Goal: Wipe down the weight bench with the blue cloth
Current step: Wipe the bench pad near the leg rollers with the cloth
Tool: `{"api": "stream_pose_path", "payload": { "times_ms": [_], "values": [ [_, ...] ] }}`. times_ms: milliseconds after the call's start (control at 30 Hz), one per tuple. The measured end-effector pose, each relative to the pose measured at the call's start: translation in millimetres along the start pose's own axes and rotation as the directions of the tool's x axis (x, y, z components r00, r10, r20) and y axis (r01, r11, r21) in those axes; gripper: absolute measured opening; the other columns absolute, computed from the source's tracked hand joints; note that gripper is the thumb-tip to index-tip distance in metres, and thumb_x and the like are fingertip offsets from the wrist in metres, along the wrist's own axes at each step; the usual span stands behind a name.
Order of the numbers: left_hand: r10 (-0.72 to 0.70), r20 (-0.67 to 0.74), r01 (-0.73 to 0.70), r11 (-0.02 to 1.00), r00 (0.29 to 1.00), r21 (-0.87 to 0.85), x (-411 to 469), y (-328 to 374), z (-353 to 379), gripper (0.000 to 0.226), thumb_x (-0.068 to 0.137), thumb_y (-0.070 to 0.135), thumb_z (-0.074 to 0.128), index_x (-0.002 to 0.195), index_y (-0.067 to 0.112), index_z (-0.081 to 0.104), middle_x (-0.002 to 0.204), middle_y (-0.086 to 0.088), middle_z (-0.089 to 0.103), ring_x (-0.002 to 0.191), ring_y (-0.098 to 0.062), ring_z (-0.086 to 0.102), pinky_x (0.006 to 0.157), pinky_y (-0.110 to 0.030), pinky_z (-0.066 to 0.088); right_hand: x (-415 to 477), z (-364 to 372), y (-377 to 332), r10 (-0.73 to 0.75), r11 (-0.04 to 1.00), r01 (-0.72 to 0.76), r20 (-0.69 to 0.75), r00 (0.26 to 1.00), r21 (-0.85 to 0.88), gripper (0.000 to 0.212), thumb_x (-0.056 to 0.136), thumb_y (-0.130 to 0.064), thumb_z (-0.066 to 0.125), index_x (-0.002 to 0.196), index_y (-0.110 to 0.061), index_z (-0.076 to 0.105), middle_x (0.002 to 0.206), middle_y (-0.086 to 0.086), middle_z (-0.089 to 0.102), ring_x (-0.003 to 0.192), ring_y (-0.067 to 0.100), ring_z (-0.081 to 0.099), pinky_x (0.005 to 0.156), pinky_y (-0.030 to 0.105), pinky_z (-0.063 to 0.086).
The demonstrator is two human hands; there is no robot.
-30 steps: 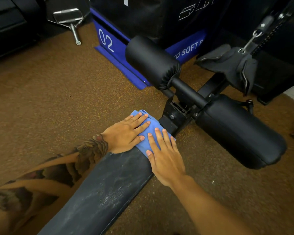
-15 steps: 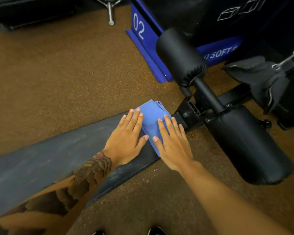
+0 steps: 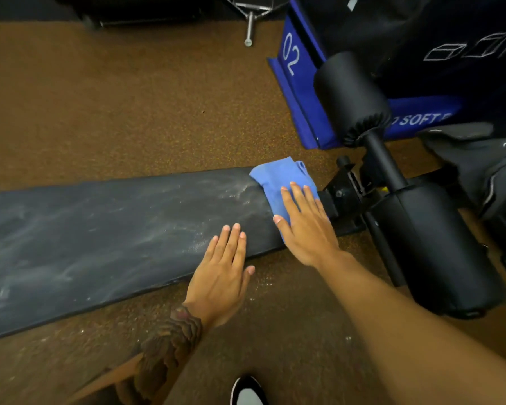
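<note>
The black weight bench pad [image 3: 105,229] runs from the left edge to the middle, streaked with white dust. A folded blue cloth [image 3: 278,179] lies on its right end, next to the bench's black metal bracket [image 3: 342,194]. My right hand [image 3: 304,226] presses flat on the cloth with straight fingers. My left hand [image 3: 225,270] rests flat on the near edge of the pad, left of the cloth and off it, fingers straight.
Two black foam roller pads [image 3: 351,97] [image 3: 438,249] stick out on a bar at the bench's right end. A blue and black soft box marked 02 [image 3: 298,83] stands behind them. A metal handle [image 3: 249,27] lies on the brown floor at the top. My shoe [image 3: 247,393] shows at the bottom.
My left hand has come off the cloth and now rests on the bench pad's near edge. My right hand stays flat on the cloth. The view has swung, so the bench runs leftward.
</note>
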State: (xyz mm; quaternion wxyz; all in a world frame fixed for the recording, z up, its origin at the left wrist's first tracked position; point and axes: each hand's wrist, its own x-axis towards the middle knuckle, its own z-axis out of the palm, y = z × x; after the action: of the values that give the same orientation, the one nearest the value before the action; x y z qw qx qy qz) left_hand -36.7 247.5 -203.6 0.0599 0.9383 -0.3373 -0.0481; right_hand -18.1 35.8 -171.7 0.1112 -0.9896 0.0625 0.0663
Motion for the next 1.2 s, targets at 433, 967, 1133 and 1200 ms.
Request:
{"api": "stream_pose_path", "payload": {
  "times_ms": [433,967,1133,1200],
  "values": [
    [-0.179,-0.026,0.179,0.984,0.984,0.022,2,-5,7,0.062,0.100,0.042,0.020,0.142,-0.001,0.034,0.151,-0.020,0.031,0.141,-0.035,0.027,0.113,-0.047,0.021,23,19,6,-0.069,0.994,0.065,-0.052,0.996,-0.087,0.063,0.099,-0.046,0.034,0.153,-0.021,0.012,0.161,0.006,0.007,0.148,0.029,-0.001,0.118,0.051,0.003],
    [-0.173,-0.086,0.174,0.985,0.981,0.005,3,7,23,0.060,0.101,0.039,0.018,0.144,-0.002,0.030,0.154,-0.020,0.024,0.144,-0.032,0.017,0.116,-0.047,0.018,43,35,9,-0.004,0.993,-0.014,-0.147,0.989,-0.121,0.056,0.101,-0.041,0.026,0.151,-0.015,0.020,0.160,0.006,0.014,0.147,0.034,0.002,0.118,0.051,0.005],
    [-0.185,-0.090,0.188,0.982,0.979,0.028,4,8,25,0.060,0.100,0.037,0.022,0.143,-0.003,0.031,0.153,-0.021,0.024,0.144,-0.033,0.019,0.116,-0.046,0.015,35,41,-9,-0.022,0.999,0.015,-0.161,0.987,-0.045,0.055,0.102,-0.034,0.031,0.148,-0.005,0.026,0.158,0.014,0.020,0.147,0.032,0.006,0.119,0.046,0.003],
    [-0.187,-0.093,0.190,0.981,0.978,0.029,4,9,25,0.060,0.100,0.037,0.022,0.143,-0.004,0.032,0.153,-0.021,0.024,0.144,-0.033,0.019,0.116,-0.046,0.016,22,44,-13,-0.073,0.997,0.074,-0.178,0.981,-0.001,0.052,0.101,-0.029,0.035,0.145,-0.002,0.033,0.155,0.017,0.027,0.146,0.033,0.013,0.119,0.046,0.009]
  ]
}}
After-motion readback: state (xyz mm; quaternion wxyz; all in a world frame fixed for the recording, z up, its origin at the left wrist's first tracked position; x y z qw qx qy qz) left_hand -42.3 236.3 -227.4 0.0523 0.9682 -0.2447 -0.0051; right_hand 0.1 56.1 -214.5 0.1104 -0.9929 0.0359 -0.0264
